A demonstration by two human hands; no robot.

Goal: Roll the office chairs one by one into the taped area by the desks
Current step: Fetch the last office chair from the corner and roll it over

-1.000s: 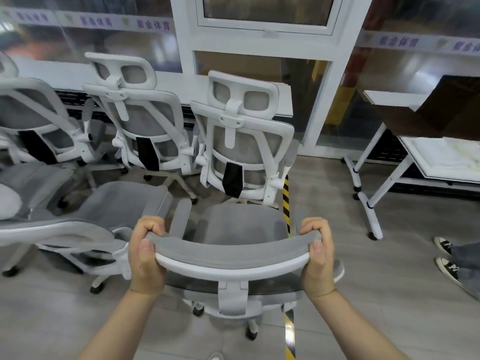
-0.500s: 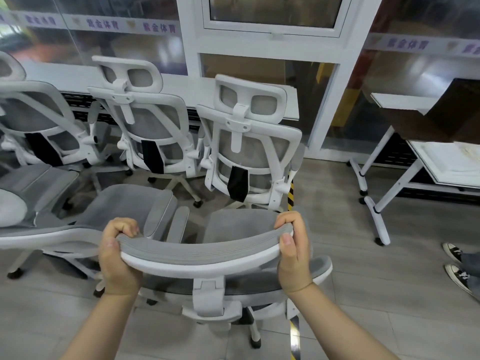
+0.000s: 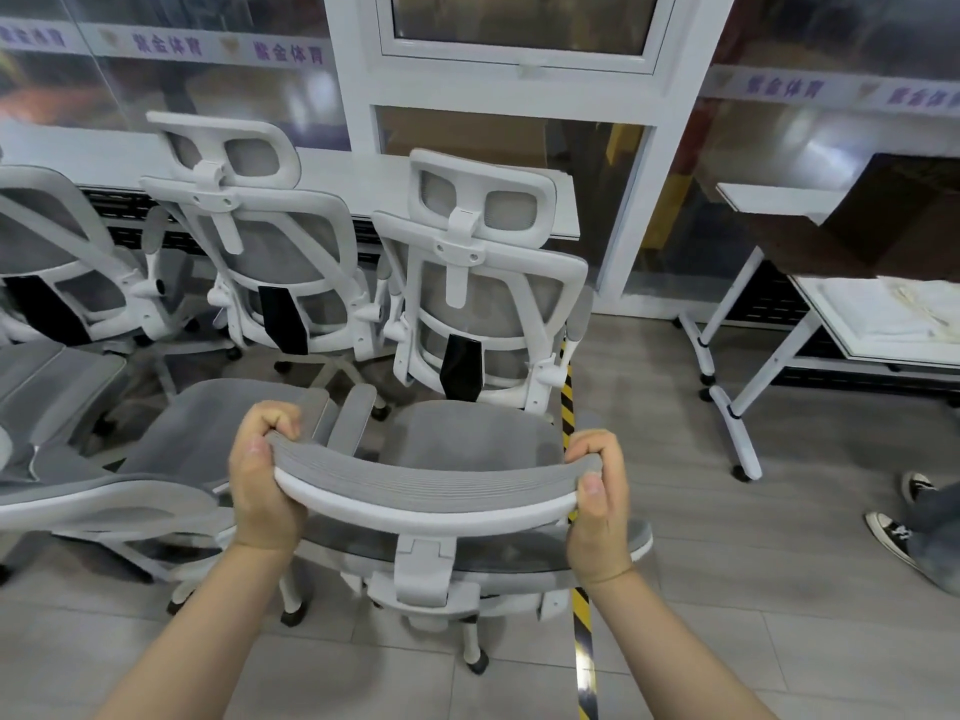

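I hold a white and grey mesh office chair (image 3: 467, 439) by its headrest (image 3: 431, 485), seen from behind and above. My left hand (image 3: 262, 478) grips the headrest's left end and my right hand (image 3: 597, 504) grips its right end. The chair's seat points at the desk (image 3: 519, 187) by the window. A yellow and black tape line (image 3: 582, 631) runs along the floor just under the chair's right side. Directly ahead stands another office chair (image 3: 483, 283) with its back to me, pushed in at the desk.
Two more chairs (image 3: 260, 252) line the desk to the left, and a further chair (image 3: 171, 449) sits close on my left. A white folding table (image 3: 779, 324) stands right of the tape. A person's sneakers (image 3: 893, 527) show at the right edge.
The held chair has shifted: it went left relative to the tape, then back right and closer to the parked chair. Both hands keep their grip on the headrest.
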